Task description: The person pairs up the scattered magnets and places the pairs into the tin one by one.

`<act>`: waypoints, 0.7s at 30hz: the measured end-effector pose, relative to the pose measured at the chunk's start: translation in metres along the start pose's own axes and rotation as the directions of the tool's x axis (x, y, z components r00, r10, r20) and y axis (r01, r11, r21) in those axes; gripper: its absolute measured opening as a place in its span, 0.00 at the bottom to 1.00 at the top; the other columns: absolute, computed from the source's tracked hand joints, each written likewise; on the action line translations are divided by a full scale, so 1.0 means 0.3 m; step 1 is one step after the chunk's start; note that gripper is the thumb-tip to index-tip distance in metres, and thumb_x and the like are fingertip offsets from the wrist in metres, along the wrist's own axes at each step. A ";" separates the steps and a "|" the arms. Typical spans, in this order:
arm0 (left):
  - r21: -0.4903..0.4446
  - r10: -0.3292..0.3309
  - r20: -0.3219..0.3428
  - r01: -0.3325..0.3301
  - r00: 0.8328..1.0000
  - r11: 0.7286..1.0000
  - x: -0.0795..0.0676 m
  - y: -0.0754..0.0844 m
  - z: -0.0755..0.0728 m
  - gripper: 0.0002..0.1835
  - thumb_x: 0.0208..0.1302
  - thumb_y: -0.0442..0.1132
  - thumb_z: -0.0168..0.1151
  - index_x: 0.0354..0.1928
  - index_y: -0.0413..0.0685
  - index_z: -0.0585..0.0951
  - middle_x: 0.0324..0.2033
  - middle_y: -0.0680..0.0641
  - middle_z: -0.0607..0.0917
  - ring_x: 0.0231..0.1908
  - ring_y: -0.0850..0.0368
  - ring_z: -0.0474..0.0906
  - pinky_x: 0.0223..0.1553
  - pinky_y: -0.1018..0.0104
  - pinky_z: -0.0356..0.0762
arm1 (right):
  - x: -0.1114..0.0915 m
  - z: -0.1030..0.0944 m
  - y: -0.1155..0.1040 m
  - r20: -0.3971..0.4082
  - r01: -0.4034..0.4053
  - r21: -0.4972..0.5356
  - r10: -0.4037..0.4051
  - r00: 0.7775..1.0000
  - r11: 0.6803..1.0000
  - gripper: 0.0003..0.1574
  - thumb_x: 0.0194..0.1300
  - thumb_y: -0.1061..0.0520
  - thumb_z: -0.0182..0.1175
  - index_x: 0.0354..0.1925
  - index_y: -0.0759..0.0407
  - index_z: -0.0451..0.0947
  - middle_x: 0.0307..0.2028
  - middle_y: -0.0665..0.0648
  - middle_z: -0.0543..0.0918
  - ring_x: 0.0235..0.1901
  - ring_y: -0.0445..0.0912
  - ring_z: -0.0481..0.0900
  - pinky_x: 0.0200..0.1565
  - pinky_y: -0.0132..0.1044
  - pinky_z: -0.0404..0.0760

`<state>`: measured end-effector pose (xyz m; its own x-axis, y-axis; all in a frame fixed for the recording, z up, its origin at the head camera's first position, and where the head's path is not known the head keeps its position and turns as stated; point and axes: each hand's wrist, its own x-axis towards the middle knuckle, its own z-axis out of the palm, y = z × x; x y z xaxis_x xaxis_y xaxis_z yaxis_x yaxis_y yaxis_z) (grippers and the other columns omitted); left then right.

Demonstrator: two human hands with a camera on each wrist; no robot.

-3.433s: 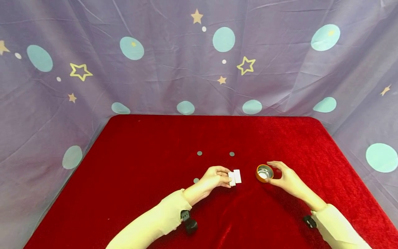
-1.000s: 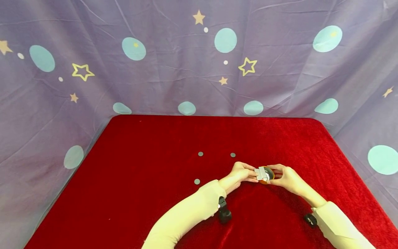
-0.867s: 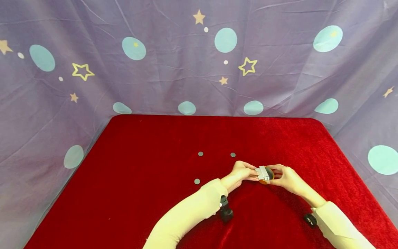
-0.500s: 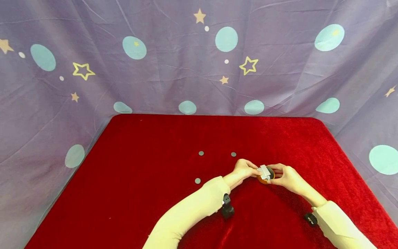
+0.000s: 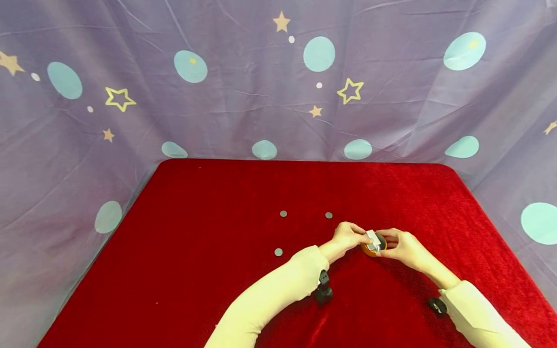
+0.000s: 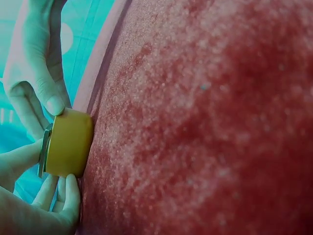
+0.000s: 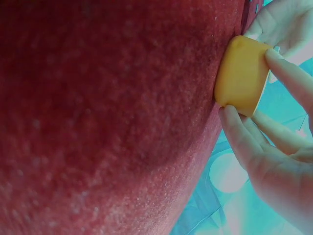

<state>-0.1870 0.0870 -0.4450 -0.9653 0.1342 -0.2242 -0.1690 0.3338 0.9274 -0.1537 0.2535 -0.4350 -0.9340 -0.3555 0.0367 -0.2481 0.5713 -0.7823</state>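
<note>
A small round bowl, orange outside and shiny metal inside, sits on the red cloth to the right of centre. My right hand holds it from the right, thumb and fingers on opposite sides of its wall. Flat, whitish rectangular pieces lie across its mouth, overlapping each other. From the left, my left hand pinches these pieces at their near end. In the left wrist view a thin edge of the flat pieces shows against the rim, while other left fingertips rest at the bowl's wall.
Three small grey discs lie on the cloth: one disc and a second disc farther back, a third disc nearer. The red cloth covers the table. A purple patterned curtain hangs behind its far edge.
Since the oldest frame my left hand has carried the white flat pieces rightward onto the bowl. Lately it shifts slightly farther right. My right hand stays around the bowl.
</note>
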 end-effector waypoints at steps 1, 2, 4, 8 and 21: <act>0.005 0.002 -0.001 -0.002 1.000 1.000 0.002 0.000 0.003 0.09 0.39 0.30 0.72 0.28 0.36 0.84 0.26 0.49 0.84 0.24 0.66 0.69 0.25 0.79 0.67 | 0.000 -0.001 0.001 0.001 0.003 0.001 -0.003 1.000 1.000 0.33 0.49 0.64 0.67 0.50 0.81 0.68 0.44 0.75 0.77 0.42 0.61 0.79 0.37 0.35 0.81; 0.008 0.003 -0.002 -0.003 1.000 1.000 0.004 -0.001 0.005 0.09 0.39 0.30 0.72 0.28 0.36 0.84 0.26 0.49 0.84 0.24 0.66 0.69 0.25 0.79 0.68 | 0.000 -0.001 0.001 0.000 0.003 0.003 -0.003 1.000 1.000 0.33 0.49 0.64 0.67 0.50 0.81 0.68 0.44 0.75 0.77 0.42 0.61 0.79 0.37 0.36 0.81; 0.018 0.011 -0.006 -0.011 1.000 1.000 0.008 -0.003 0.012 0.09 0.39 0.29 0.71 0.27 0.36 0.84 0.25 0.49 0.84 0.24 0.67 0.69 0.25 0.79 0.67 | 0.000 0.000 0.001 -0.001 0.012 0.001 -0.012 1.000 1.000 0.32 0.49 0.64 0.67 0.50 0.81 0.69 0.45 0.75 0.76 0.42 0.62 0.79 0.37 0.37 0.81; 0.052 0.016 -0.014 -0.016 1.000 0.999 0.011 -0.003 0.020 0.08 0.38 0.29 0.70 0.26 0.37 0.84 0.24 0.49 0.84 0.23 0.66 0.69 0.25 0.79 0.67 | -0.001 0.002 0.003 -0.004 0.013 -0.001 -0.013 1.000 1.000 0.33 0.49 0.63 0.67 0.50 0.81 0.69 0.45 0.75 0.76 0.42 0.62 0.79 0.37 0.38 0.81; 0.315 0.250 -0.057 -0.220 0.967 0.923 0.219 -0.227 0.154 0.12 0.30 0.45 0.77 0.19 0.55 0.83 0.19 0.58 0.81 0.25 0.62 0.74 0.30 0.74 0.70 | -0.004 0.002 0.010 0.002 0.016 0.038 -0.016 1.000 0.999 0.31 0.50 0.63 0.67 0.50 0.79 0.70 0.45 0.74 0.77 0.42 0.61 0.80 0.37 0.34 0.80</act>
<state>-0.2297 0.1164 -0.5367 -0.9866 0.1600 0.0320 0.1192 0.5726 0.8111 -0.1533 0.2551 -0.4377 -0.9294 -0.3658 0.0481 -0.2531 0.5372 -0.8046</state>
